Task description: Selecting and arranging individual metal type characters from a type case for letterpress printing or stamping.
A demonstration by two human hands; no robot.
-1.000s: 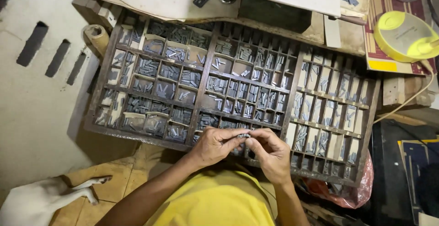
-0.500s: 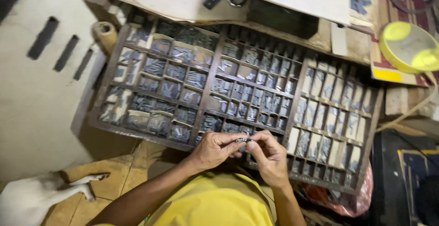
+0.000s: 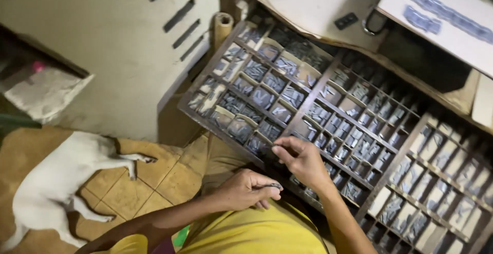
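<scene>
Nearest the viewer, the left hand [image 3: 246, 190] is curled almost shut above the yellow shirt [image 3: 262, 231], its fingertips [image 3: 272, 188] pinching a short row of small dark metal type pieces [image 3: 272, 185]; how many pieces it holds is hard to tell at this size. Just beyond it the right hand [image 3: 303, 159] reaches to the near edge of the wooden type case [image 3: 328, 79], thumb and forefinger closed on a thin grey sliver of metal [image 3: 277, 145] that points away from the palm toward the near compartments.

Risks, as a judgement: the pinched row in the left hand has no support beneath it, so a slackened grip could spill the pieces onto the lap or the tiled floor [image 3: 154, 182]. The sliver in the right fingertips is narrow and smooth, so it could twist and fall into the wrong compartment, which lie close together.

The type looks like dull, hard, rectangular grey metal, heaped loosely in each cell. The case is dark worn wood, its thin dividers forming a grid of small cells close to the fingers and longer ones further right. To the left of the hands a white dog [image 3: 61, 182] lies on the tiles. Beyond the case sits a pale board [image 3: 308, 7] with a small black object on it.
</scene>
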